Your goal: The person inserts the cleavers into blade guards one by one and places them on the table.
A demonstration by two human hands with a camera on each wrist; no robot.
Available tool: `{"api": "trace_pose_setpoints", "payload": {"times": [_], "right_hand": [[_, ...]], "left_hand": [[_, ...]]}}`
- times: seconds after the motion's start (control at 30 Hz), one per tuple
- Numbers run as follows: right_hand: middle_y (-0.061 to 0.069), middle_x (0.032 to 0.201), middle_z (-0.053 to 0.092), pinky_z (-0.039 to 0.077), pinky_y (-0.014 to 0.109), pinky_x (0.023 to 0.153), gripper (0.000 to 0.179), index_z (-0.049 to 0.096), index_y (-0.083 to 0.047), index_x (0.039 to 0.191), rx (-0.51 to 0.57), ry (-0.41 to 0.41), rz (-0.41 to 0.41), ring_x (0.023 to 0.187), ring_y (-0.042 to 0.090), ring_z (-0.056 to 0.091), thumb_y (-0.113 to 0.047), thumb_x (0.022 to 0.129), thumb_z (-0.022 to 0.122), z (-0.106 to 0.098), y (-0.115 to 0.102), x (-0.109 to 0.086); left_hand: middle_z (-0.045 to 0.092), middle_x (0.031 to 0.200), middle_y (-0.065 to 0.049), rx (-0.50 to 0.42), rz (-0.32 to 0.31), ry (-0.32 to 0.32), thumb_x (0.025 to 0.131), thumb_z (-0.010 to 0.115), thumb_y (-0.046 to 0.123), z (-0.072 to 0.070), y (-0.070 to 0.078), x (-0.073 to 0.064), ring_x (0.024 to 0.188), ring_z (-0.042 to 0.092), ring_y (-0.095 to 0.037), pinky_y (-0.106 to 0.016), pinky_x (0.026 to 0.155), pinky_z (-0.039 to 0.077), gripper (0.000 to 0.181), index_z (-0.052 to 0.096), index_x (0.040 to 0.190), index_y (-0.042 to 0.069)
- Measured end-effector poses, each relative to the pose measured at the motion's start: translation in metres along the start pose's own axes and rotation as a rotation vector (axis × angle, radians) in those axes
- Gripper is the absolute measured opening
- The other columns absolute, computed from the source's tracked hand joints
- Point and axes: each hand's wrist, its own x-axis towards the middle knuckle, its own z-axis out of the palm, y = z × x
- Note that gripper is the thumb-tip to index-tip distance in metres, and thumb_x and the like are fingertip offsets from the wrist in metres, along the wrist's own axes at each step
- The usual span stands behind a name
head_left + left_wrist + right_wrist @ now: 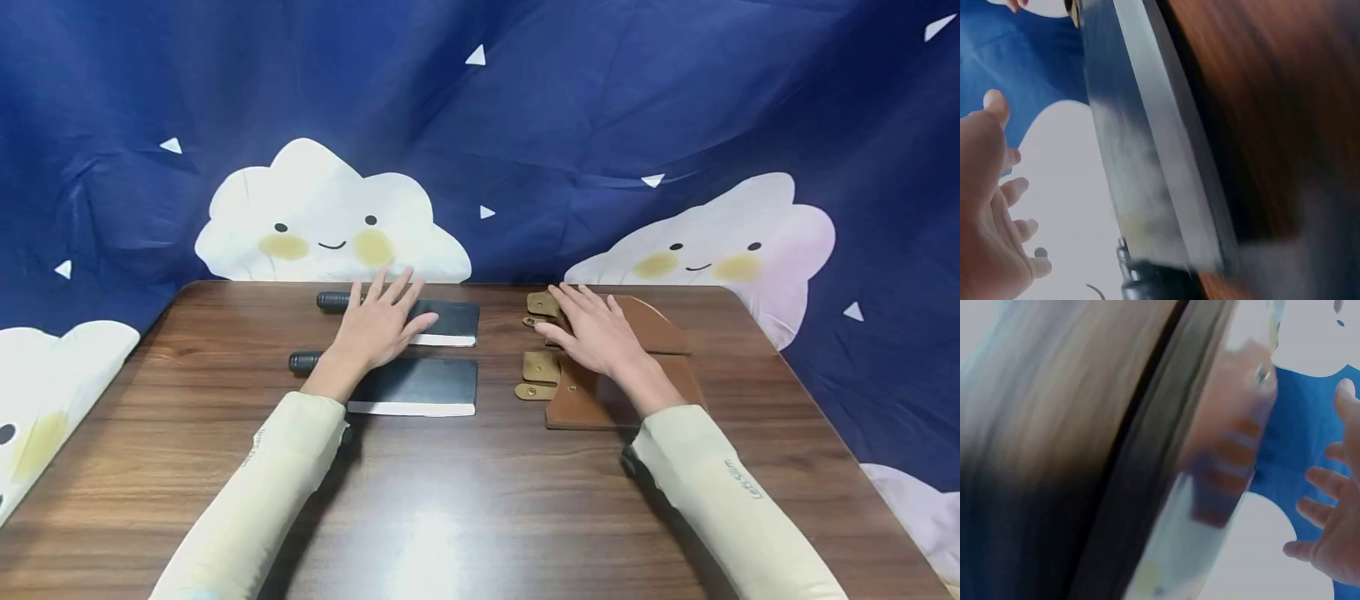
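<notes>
Two cleavers with black handles and dark blades lie on the left half of the table, a far cleaver (pixel 453 318) and a near cleaver (pixel 420 385). My left hand (pixel 377 323), fingers spread, is over the far one and hides part of its handle and blade. In the left wrist view a gap shows between that hand and the cleaver blade (pixel 1125 150). On the right lie two brown leather sheaths with tan snap straps, a far sheath (pixel 654 325) and a near sheath (pixel 588 408). My right hand (pixel 596 333) extends over them with straight fingers, holding nothing.
The wooden table (pixel 480 492) has its far edge against a dark blue curtain (pixel 540 108) printed with white clouds and small triangles. Tan straps (pixel 540 367) stick out from the left side of the sheaths, facing the blades' ends.
</notes>
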Motion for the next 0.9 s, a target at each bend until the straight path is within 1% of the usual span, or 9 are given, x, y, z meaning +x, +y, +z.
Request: {"api": "trace_pose_setpoints", "payload": {"times": [0.17,0.3,0.43,0.53,0.6,0.67,0.77,0.9], "right_hand": [[0.016,0.164,0.028,0.013,0.065,0.117,0.076,0.032,-0.01,0.159,0.001,-0.009,-0.021,0.151,0.039,0.019,-0.057,0.102,0.051,-0.004,0.01,0.0],[0.019,0.162,0.031,0.019,0.064,0.116,0.075,0.035,-0.007,0.157,0.019,0.003,-0.071,0.148,0.041,0.025,-0.053,0.102,0.054,-0.008,0.021,-0.001],[0.022,0.156,0.04,0.028,0.061,0.113,0.072,0.042,-0.002,0.153,0.028,0.021,-0.119,0.142,0.044,0.035,-0.049,0.101,0.057,-0.01,0.033,-0.002],[0.022,0.15,0.047,0.032,0.06,0.111,0.069,0.046,-0.002,0.15,0.031,0.028,-0.121,0.137,0.044,0.041,-0.048,0.1,0.06,-0.011,0.041,-0.004],[0.022,0.147,0.05,0.033,0.059,0.11,0.068,0.049,-0.003,0.148,0.029,0.031,-0.122,0.135,0.044,0.044,-0.048,0.099,0.062,-0.011,0.046,-0.004],[0.022,0.146,0.051,0.033,0.059,0.11,0.068,0.05,-0.003,0.147,0.024,0.027,-0.125,0.135,0.043,0.044,-0.049,0.098,0.064,-0.012,0.05,-0.004],[0.022,0.146,0.052,0.032,0.059,0.111,0.069,0.052,-0.002,0.146,0.021,0.025,-0.131,0.134,0.043,0.045,-0.049,0.096,0.067,-0.014,0.053,-0.004],[0.022,0.148,0.049,0.031,0.06,0.111,0.073,0.051,-0.003,0.146,0.034,-0.003,-0.116,0.137,0.043,0.042,-0.05,0.093,0.07,-0.014,0.057,-0.005]], "left_hand": [[0.019,0.168,-0.008,-0.049,-0.013,-0.019,0.101,0.033,0.069,-0.005,-0.016,-0.004,0.153,0.008,-0.041,-0.066,0.118,0.005,0.081,0.026,0.162,0.017],[0.023,0.167,-0.01,-0.077,-0.029,-0.027,0.098,0.036,0.073,-0.01,-0.026,-0.005,0.152,0.011,-0.042,-0.065,0.118,0.006,0.086,0.027,0.162,0.016],[0.029,0.164,-0.012,-0.118,-0.004,0.002,0.099,0.043,0.069,-0.011,-0.036,-0.003,0.15,0.018,-0.042,-0.063,0.118,0.011,0.084,0.031,0.16,0.014],[0.034,0.161,-0.014,-0.141,0.027,0.044,0.098,0.05,0.065,-0.011,-0.042,-0.001,0.148,0.024,-0.042,-0.063,0.117,0.018,0.081,0.037,0.157,0.011],[0.037,0.159,-0.016,-0.151,0.041,0.061,0.098,0.053,0.062,-0.012,-0.046,-0.001,0.147,0.028,-0.042,-0.063,0.115,0.022,0.08,0.04,0.155,0.008],[0.039,0.158,-0.016,-0.183,0.047,0.064,0.098,0.055,0.061,-0.012,-0.051,0.0,0.146,0.03,-0.041,-0.063,0.114,0.024,0.078,0.043,0.154,0.007],[0.04,0.158,-0.015,-0.238,0.053,0.048,0.099,0.055,0.06,-0.013,-0.058,0.001,0.146,0.03,-0.039,-0.063,0.115,0.023,0.076,0.044,0.153,0.008],[0.043,0.156,-0.015,-0.289,0.066,0.038,0.1,0.056,0.057,-0.011,-0.066,0.0,0.146,0.031,-0.037,-0.06,0.116,0.021,0.072,0.046,0.152,0.008]]}}
